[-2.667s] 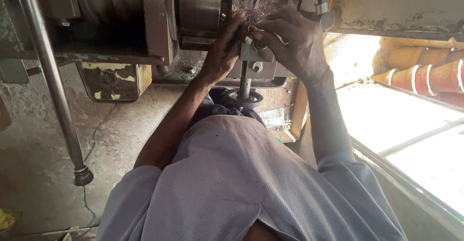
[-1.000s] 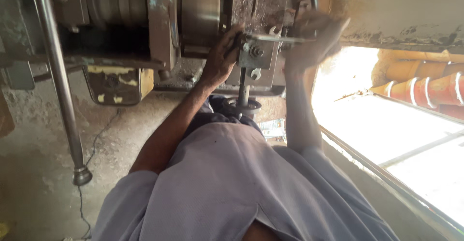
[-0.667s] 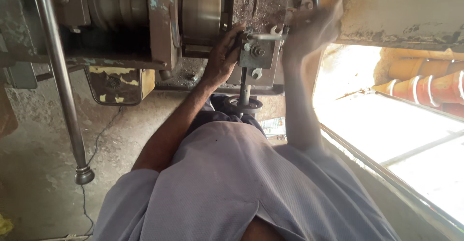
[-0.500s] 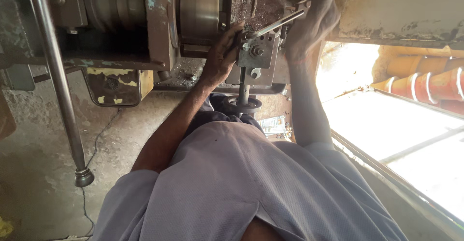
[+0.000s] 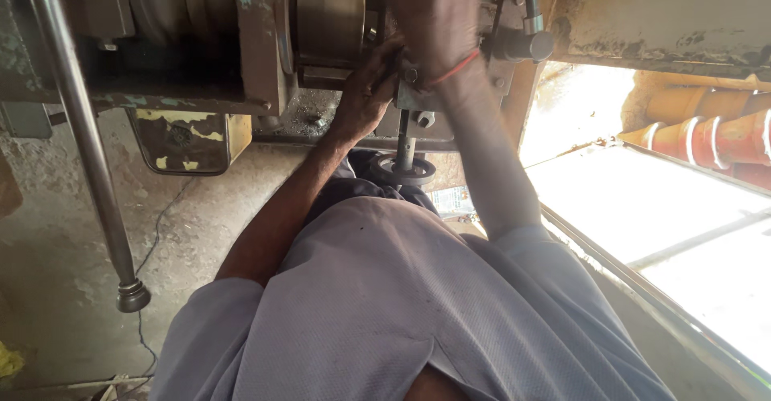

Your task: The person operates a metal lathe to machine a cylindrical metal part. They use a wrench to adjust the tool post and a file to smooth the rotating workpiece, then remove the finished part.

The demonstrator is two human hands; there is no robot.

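looking down over our grey shirt (image 5: 385, 304) at a grimy old machine (image 5: 265, 39). our left hand (image 5: 365, 96) is pressed up against the small metal bracket (image 5: 409, 96) bolted on the machine's front, fingers curled round its edge, so that grip is clamped on the bracket. our right hand (image 5: 434, 15) sits right above it, back of the hand toward us with a red thread (image 5: 454, 70) on the wrist; we can't tell what that grip has, the fingers are hidden. a little handwheel (image 5: 404, 168) hangs on a shaft just below the bracket. long steel rod (image 5: 88, 144) off to the left, concrete floor (image 5: 64, 232) underneath.
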